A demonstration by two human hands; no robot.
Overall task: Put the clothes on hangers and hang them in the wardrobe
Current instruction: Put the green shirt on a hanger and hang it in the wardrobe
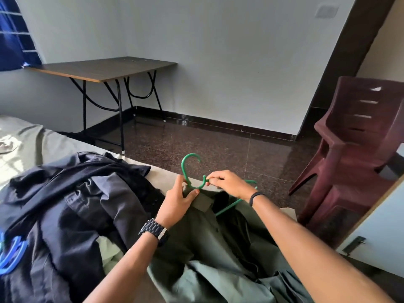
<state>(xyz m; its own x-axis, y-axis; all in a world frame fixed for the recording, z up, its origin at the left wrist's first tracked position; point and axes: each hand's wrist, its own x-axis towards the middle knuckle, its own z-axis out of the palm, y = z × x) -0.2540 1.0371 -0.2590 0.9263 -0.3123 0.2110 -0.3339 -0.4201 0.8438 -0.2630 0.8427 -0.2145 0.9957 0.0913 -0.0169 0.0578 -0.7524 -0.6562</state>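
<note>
Up front, an olive-green shirt (pixel 218 248) spread over the near corner of a bed (pixel 32 145), collar end away from the viewer, cloth matte and creased, dark inside the open neck. Threaded into that neck, a thin green plastic hanger (pixel 190 169), hook standing up above the collar, one arm showing slantwise through the opening. Left hand (pixel 179 202), black link watch (pixel 154 231) on its wrist, gripping the collar and the hanger's stem. Right hand (pixel 227 182), black band at the wrist, pinching the hanger's small inner loop beside the hook. Left of the shirt, a heap of dark navy clothes (pixel 76 204), blue hangers (pixel 11 254) lying on its near edge. Bed sheet pale grey-green. Beyond, polished dark speckled floor, grey walls, a folding table (pixel 100 68) with brown top and black legs, stacked maroon plastic chairs (pixel 358 149) at right. No readable writing anywhere.
</note>
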